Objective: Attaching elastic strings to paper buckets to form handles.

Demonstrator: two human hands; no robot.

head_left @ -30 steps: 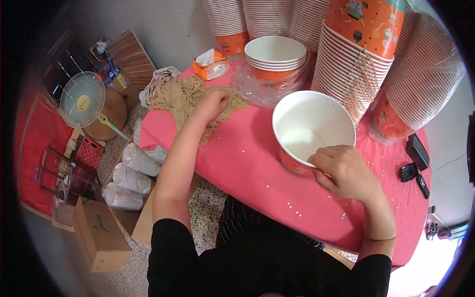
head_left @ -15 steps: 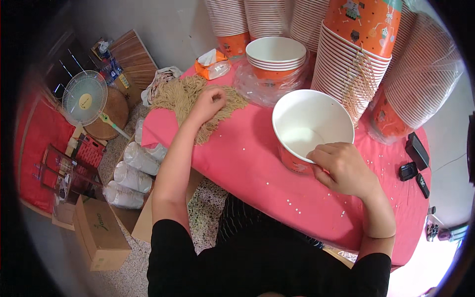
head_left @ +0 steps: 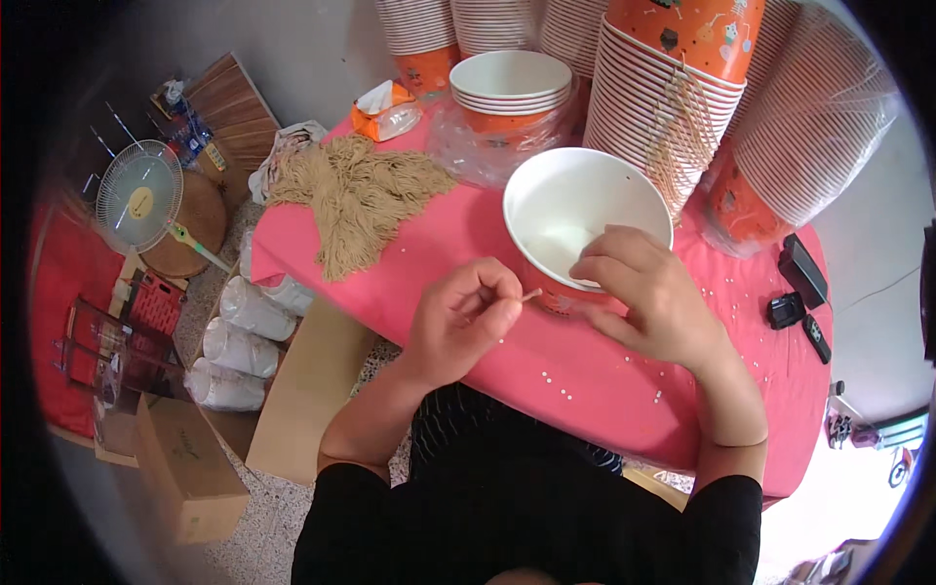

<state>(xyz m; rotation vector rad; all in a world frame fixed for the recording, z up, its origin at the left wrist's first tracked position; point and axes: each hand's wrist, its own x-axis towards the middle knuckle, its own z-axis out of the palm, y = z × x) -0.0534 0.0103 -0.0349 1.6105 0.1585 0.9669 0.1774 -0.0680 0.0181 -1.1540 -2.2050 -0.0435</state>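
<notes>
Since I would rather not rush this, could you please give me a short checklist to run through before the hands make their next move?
1. Paper bucket upright on the pink tablecloth: ok.
2. Left hand has a grip on the thin strand: ok, pinched at the fingertips.
3. Right hand has a firm grip on the bucket's rim: cannot tell; the fingers overlap it, but contact is unclear.
4. Tan cord pile lying apart from the bucket: ok.
5. White bits cleared off the tablecloth: not ok, several lie scattered there.
</notes>
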